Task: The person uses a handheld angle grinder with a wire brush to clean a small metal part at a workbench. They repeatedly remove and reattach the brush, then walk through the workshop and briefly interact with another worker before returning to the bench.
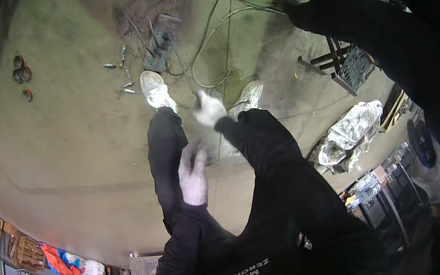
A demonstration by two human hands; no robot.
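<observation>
My left hand [193, 176], in a pale knit glove, is open in front of my left shin, its fingers stretched out and holding nothing. My right hand [209, 109], in a white glove and smeared by motion, is closed between my shoes. From its fist a thin dark line [183, 66], a cable or a rod, runs up to a grey-blue box-like device [157, 53] on the floor. Beside that device stands my left shoe [155, 90]; my right shoe [249, 95] is just past my right hand.
Looped cables [203, 55] lie on the concrete floor [73, 135]. Small metal pieces [126, 72] and round discs [21, 70] sit left. On the right are a metal stand [353, 68] and silvery sheeting [349, 133]. Another person's gloved hand [431, 178] holds something dark.
</observation>
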